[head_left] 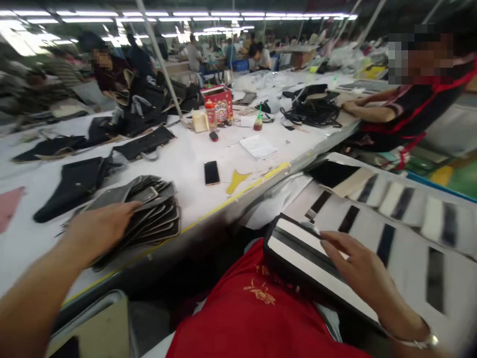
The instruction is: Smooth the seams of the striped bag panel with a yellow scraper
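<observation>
Workbench seen from the worker's head; the left hand point(99, 228) reaches across the near part of a white table point(182, 164), its fingers over a fanned stack of dark flat pieces point(160, 219); the stack lies near the yellow-edged front of the table; whether those fingers are closed on a piece cannot be told, the hand being blurred; the right hand point(357, 268) is over a black box with white stripes point(305, 262), thumb and fingers near its upper edge beside a small greyish item too indistinct to name; whether they pinch it cannot be told; the box stands tilted against the worker's red apron point(257, 308), in front of a pale board point(367, 233) bearing separate dark strips point(386, 244); on the table, right of the stack, lie a phone point(211, 173) and a yellow scrap point(236, 181); beyond them are white paper point(258, 147), a green-capped bottle point(258, 121) and a red box point(223, 107); black bags point(143, 142) lie behind the stack; at upper right, a co-worker's hand point(352, 107) is near a heap of black straps point(311, 113).
</observation>
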`<action>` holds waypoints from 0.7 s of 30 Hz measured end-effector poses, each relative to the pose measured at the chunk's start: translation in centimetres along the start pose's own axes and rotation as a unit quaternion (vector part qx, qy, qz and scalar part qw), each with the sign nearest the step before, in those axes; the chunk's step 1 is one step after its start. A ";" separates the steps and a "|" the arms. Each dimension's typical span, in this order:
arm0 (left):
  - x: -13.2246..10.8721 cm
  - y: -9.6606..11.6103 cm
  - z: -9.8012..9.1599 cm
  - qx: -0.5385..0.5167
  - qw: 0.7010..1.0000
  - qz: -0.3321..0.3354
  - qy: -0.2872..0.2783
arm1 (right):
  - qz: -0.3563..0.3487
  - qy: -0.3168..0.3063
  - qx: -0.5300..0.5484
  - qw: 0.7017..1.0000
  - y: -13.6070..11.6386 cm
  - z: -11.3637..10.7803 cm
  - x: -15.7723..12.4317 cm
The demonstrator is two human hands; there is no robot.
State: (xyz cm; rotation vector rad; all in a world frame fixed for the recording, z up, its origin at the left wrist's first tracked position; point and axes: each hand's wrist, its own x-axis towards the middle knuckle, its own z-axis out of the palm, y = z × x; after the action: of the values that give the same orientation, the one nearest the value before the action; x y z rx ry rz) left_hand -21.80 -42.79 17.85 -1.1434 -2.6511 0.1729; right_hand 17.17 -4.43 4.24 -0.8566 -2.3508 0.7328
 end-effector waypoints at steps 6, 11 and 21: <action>1.8 9.1 1.2 0.049 0.989 0.122 -0.067 | -0.380 -0.036 0.002 0.924 -10.7 8.0 5.3; -0.5 10.0 0.4 -0.051 0.983 0.169 -0.046 | -0.480 -0.125 0.018 0.868 -18.2 13.0 9.0; 5.1 -3.3 3.6 -0.140 0.973 -0.152 -0.104 | -0.508 -0.143 -0.037 0.849 -17.6 12.6 7.5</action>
State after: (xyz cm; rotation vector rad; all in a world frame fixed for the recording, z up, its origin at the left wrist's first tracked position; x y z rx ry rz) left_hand -28.45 -41.41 15.96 -0.8102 -3.0730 -0.1526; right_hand -2.93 -14.52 8.60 0.5561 -2.6105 0.3000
